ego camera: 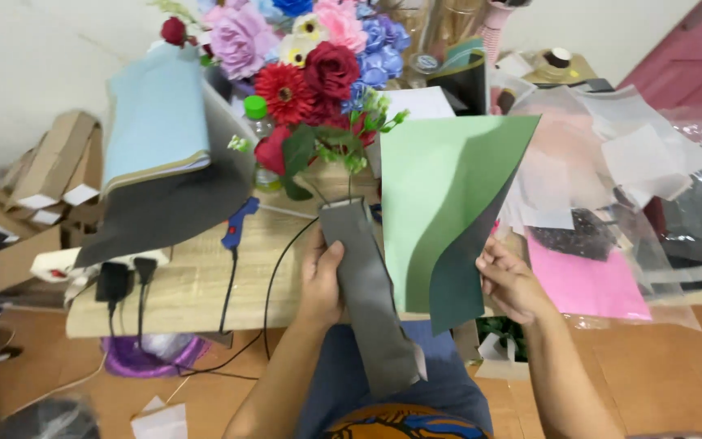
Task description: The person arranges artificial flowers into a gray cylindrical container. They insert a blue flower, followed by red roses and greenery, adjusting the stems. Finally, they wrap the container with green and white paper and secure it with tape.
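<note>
Now, both hands are up over the lap and both are busy. The left hand [322, 280] is closed round a grey strip [367, 301], thumb pressed on its face, fingers hidden behind. That strip runs long, from just below the bouquet down toward the knees, leaning a touch to the right as it drops, its lower end hanging free past the desk edge. The right hand [509, 280] pinches the lower right edge of a green sheet [440, 211], fingers curled in on the paper. The sheet stands almost upright, pale green on the face toward us, dark green on the back where the right side curls over.

Here is the relation that counts: strip and sheet sit side by side, the strip to the left, the sheet to the right, their near edges just beside each other and overlapping a little low down. Their long axes run nearly parallel, away from the body. Each hand owns its own piece; neither is reaching across.

Beyond them, the wooden desk [197, 284] carries a bouquet [310, 65] of artificial flowers, red, pink and blue, directly behind the strip's top end. A blue glue gun [237, 223] lies left of the left hand, its cord trailing off the desk. Further left a grey-and-blue paper stack [160, 146] slumps. Right of the sheet, pink paper [587, 280] and clear wrappers are heaped up.
</note>
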